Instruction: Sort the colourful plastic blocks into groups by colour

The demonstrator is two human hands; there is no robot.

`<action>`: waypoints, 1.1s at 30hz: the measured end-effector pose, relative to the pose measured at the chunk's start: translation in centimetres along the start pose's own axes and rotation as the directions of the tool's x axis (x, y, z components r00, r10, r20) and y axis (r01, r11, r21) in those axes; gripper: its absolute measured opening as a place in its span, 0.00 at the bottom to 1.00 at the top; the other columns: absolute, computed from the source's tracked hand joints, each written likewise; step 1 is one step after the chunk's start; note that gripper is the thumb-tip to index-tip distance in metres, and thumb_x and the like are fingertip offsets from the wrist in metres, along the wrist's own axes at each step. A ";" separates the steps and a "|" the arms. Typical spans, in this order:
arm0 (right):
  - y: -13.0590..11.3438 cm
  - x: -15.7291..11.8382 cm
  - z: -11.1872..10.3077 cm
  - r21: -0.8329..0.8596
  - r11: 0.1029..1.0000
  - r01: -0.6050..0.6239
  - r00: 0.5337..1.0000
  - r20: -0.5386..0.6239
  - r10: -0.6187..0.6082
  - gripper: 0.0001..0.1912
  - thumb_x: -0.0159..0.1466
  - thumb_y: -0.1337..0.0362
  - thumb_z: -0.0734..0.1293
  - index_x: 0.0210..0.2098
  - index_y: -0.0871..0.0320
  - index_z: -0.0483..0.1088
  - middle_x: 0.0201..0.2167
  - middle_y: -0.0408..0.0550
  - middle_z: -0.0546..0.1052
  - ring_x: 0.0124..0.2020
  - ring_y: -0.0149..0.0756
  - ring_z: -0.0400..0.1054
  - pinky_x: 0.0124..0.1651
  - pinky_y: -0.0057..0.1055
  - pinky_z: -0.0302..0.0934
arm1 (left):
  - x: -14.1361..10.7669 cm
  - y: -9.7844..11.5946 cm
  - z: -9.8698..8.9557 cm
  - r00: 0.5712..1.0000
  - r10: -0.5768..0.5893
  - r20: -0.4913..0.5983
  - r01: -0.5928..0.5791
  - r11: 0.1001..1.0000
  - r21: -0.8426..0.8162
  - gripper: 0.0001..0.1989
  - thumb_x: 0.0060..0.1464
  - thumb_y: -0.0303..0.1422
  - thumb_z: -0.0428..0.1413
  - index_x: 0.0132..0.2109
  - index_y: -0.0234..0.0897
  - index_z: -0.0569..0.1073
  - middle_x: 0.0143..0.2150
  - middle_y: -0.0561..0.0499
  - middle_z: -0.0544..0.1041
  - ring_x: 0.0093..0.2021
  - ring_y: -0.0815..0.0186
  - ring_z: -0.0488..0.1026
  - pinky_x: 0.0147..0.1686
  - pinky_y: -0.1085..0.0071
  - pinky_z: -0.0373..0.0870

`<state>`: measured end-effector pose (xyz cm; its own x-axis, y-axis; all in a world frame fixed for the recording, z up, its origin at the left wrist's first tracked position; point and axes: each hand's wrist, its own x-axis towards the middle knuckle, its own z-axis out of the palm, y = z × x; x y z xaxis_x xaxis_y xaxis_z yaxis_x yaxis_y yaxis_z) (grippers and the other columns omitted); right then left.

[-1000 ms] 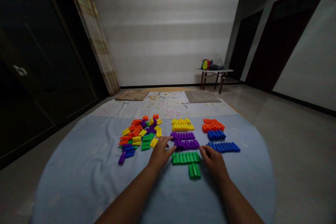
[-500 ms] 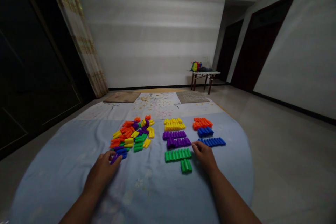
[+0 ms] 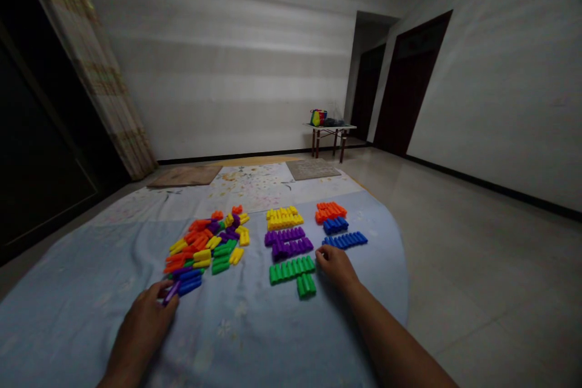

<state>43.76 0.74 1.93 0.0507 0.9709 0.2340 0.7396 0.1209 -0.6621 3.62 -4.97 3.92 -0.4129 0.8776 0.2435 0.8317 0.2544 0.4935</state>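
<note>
At far left, a patterned curtain [image 3: 86,73] hangs well beyond the left fingers. The left hand [image 3: 146,320] grasps a purple block [image 3: 171,293] between thumb and fingers, at the near edge of a mixed pile [image 3: 199,242]. Blue blocks [image 3: 188,286] lie close against its fingertips on the right, crowding that side; the rest of the pile spreads beyond them, with a brown mat [image 3: 185,176] farther off.

Between the two hands' fingers, yellow rows [image 3: 284,218] lie farthest, then purple rows [image 3: 293,247], then a green row [image 3: 292,270] with a short green group [image 3: 306,285] on its near side, all left of the right fingertips. A grey mat [image 3: 313,168] and a small table [image 3: 349,127] stand far past them. The right hand [image 3: 337,265] has its fingers curled; whether they hold anything, I cannot tell. Just beyond them are a long blue row [image 3: 345,240], a shorter blue group [image 3: 335,225] and orange rows [image 3: 331,212]. A dark door [image 3: 413,85] is far right.
</note>
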 end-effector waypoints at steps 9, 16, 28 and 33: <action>0.5 -1.4 0.5 -0.017 1.000 0.004 1.000 -0.002 -0.004 0.13 0.61 0.61 0.58 0.33 0.56 0.73 0.28 0.46 0.78 0.29 0.34 0.70 0.32 0.26 0.54 | -3.2 7.6 1.7 0.968 0.250 0.019 -0.245 0.959 -0.139 0.17 0.49 0.40 0.48 0.45 0.38 0.68 0.39 0.48 0.71 0.35 0.62 0.69 0.38 0.66 0.68; 0.8 -1.3 0.3 -0.024 0.999 0.027 0.999 0.027 -0.026 0.13 0.61 0.59 0.58 0.33 0.55 0.72 0.28 0.45 0.77 0.29 0.34 0.70 0.31 0.26 0.54 | -4.0 9.9 4.7 0.921 0.317 0.226 -0.288 0.945 -0.153 0.21 0.45 0.37 0.54 0.48 0.37 0.69 0.46 0.44 0.73 0.44 0.59 0.70 0.46 0.62 0.66; 0.7 -1.1 0.5 -0.010 1.000 0.018 1.000 -0.001 -0.018 0.12 0.61 0.61 0.58 0.30 0.54 0.72 0.25 0.44 0.76 0.27 0.33 0.69 0.29 0.25 0.53 | -0.4 7.7 4.9 0.823 0.363 0.438 -0.207 0.908 -0.364 0.25 0.34 0.33 0.60 0.46 0.43 0.73 0.51 0.49 0.73 0.54 0.56 0.66 0.57 0.59 0.56; 0.1 -0.5 0.3 -0.033 0.999 0.005 0.999 0.035 -0.004 0.10 0.61 0.63 0.59 0.30 0.55 0.73 0.24 0.44 0.76 0.26 0.32 0.69 0.29 0.24 0.52 | 0.2 8.1 4.9 0.818 0.380 0.431 -0.213 0.897 -0.386 0.23 0.34 0.33 0.60 0.43 0.42 0.75 0.45 0.48 0.75 0.46 0.57 0.71 0.51 0.62 0.63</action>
<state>43.61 0.34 1.51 0.0241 0.9771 0.2112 0.7616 0.1189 -0.6371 12.11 -0.78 3.88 0.1383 0.9900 0.0268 0.6912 -0.1159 0.7133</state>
